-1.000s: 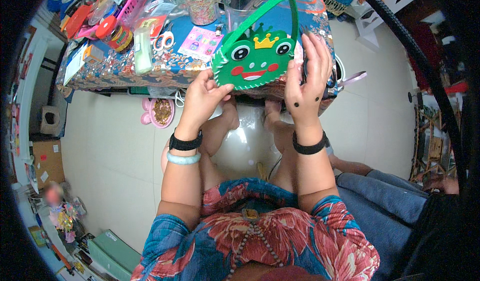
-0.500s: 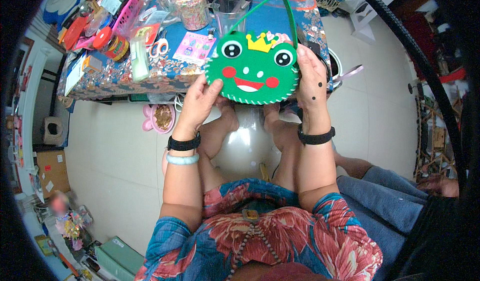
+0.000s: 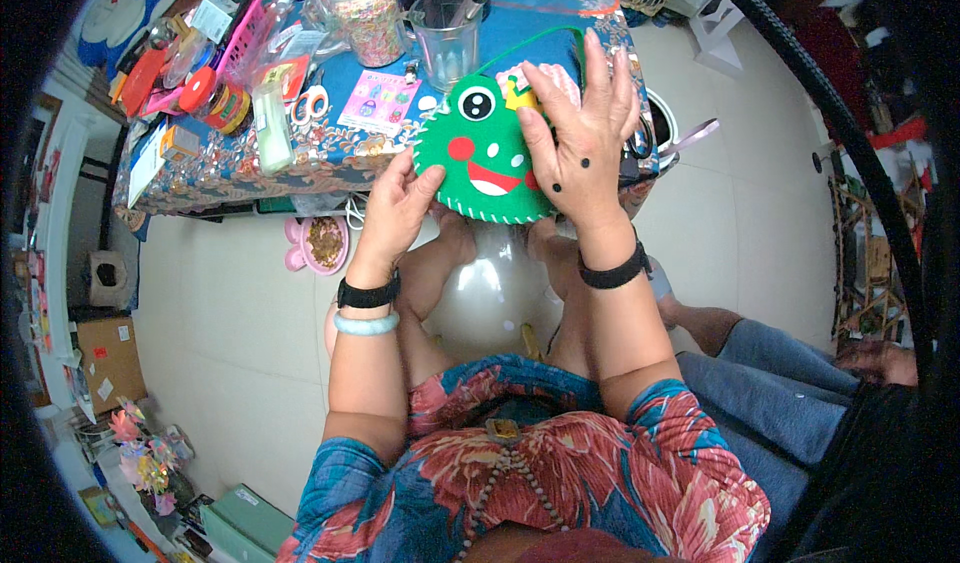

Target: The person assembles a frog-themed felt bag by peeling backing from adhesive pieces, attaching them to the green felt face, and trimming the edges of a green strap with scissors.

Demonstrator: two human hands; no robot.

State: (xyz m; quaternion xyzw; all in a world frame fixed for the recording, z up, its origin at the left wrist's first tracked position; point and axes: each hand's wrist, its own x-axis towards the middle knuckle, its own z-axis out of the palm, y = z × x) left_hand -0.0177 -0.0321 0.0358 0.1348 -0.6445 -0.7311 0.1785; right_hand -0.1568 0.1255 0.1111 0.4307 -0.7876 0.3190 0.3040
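Observation:
A green felt frog-face bag [image 3: 488, 135] with white edge stitching, big eyes, red cheeks and a yellow crown is held over the table's near edge. My left hand [image 3: 398, 211] grips its lower left edge, thumb on the front. Fingers spread and stretched upward, my right hand [image 3: 585, 153] lies across the bag's right side, hiding the right eye, the right cheek and part of the crown. The green strap [image 3: 535, 38] arches up behind those fingers. Pink patterned cloth [image 3: 553, 80] shows at the top of the bag.
On the patterned tablecloth [image 3: 225, 171] are a clear cup [image 3: 447, 48], a jar of colourful bits [image 3: 368, 23], scissors [image 3: 309, 105], a pink printed card [image 3: 380, 101] and a pink basket [image 3: 247, 35]. A pink bowl [image 3: 322, 243] sits on the floor. Another person's legs [image 3: 770, 373] are at right.
My right hand has left the bag's right edge and moved left across its front, fingers now spread. The left hand keeps its hold, and the bag has shifted slightly down.

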